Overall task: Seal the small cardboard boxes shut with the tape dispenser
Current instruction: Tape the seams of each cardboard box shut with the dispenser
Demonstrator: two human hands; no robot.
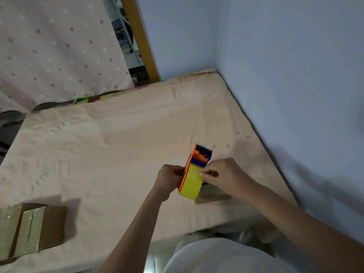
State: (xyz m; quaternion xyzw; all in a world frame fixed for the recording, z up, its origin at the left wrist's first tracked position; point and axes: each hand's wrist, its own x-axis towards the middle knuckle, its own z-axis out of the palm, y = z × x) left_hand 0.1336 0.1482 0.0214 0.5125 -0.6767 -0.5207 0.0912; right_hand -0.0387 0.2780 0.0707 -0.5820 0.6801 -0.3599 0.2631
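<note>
The left hand (170, 179) grips the light, rigid orange-and-blue plastic tape dispenser (197, 166); the right hand (218, 172) pinches its sticky, flimsy yellow tape (192, 182), best held by its loose edge.

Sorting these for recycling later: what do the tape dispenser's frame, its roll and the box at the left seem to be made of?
Tape dispenser frame: likely moulded plastic, matte orange and blue. Tape roll: glossy yellowish film, probably plastic packing tape. Box: brown cardboard, its top shiny where tape seems to cover it.
</note>
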